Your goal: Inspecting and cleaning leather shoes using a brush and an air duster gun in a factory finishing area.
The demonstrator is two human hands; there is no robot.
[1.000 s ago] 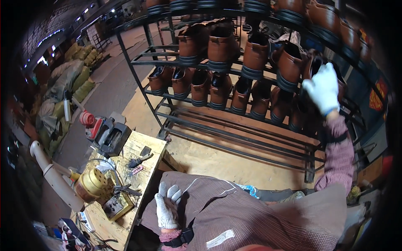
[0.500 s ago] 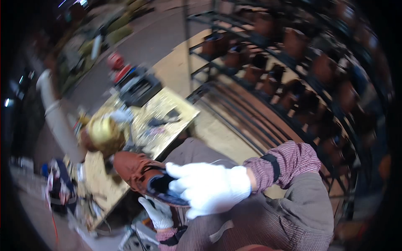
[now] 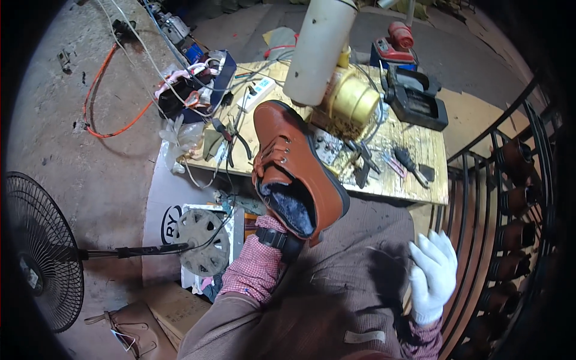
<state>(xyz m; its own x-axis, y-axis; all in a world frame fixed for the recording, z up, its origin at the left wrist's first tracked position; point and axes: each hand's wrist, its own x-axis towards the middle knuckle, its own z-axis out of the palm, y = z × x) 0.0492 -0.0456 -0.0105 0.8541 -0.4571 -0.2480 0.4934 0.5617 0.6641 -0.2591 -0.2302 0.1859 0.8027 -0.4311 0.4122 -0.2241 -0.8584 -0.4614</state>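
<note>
A brown leather lace-up shoe (image 3: 294, 162) with a dark sole is held up over the front edge of the wooden workbench (image 3: 420, 150), toe pointing away. My left hand is hidden inside the shoe's opening; only the wrist (image 3: 271, 227), with a black watch and a checked sleeve, shows. My right hand (image 3: 432, 276), in a white glove, hovers open over my lap at the lower right, holding nothing.
The bench carries a yellow spool (image 3: 351, 99), a white cylinder (image 3: 318, 48), pliers and small tools (image 3: 384, 159), cables and a black case (image 3: 417, 99). A floor fan (image 3: 42, 252) stands left. A metal rack with brown shoes (image 3: 516, 198) stands right.
The view swung from the shoe rack down to the workbench. My right hand came off the rack and dropped to my lap. The brown shoe now sits on my left hand.
</note>
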